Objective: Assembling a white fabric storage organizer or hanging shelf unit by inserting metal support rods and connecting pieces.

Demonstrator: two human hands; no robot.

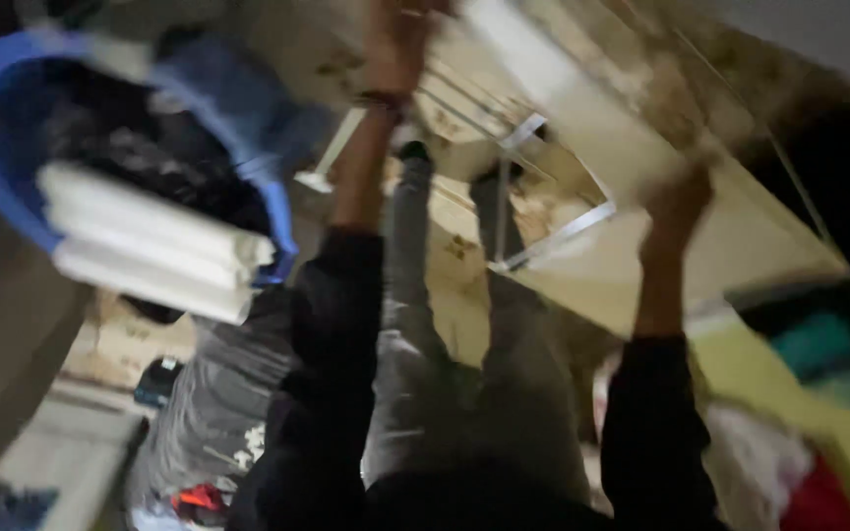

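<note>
Your two black sleeves sat closest to the lens, one per arm, both stretched fwd over your grey trousers. Left hand was up at the top edge of view, w/ a dark band at the wrist; it met the upper part of the big pale flat board, but blur hid the fingers, so can't tell how far it was closed. Right hand was against the board's lower edge, fingers curled up onto it, apparently gripping; motion blur made that unsure too. One board only, tilted, running from top centre down toward the right.

Below it lay a cream panel w/ two or three white metal rails across it, approx beside your feet. On the left: one blue plastic tub w/ dark stuff inside, plus a stack of three white slabs resting on its rim. Right side: yellow-green surface & a red-white heap. Free room was tight: tub pressed in left, clutter right, floor showing only between yr legs & the panel.
</note>
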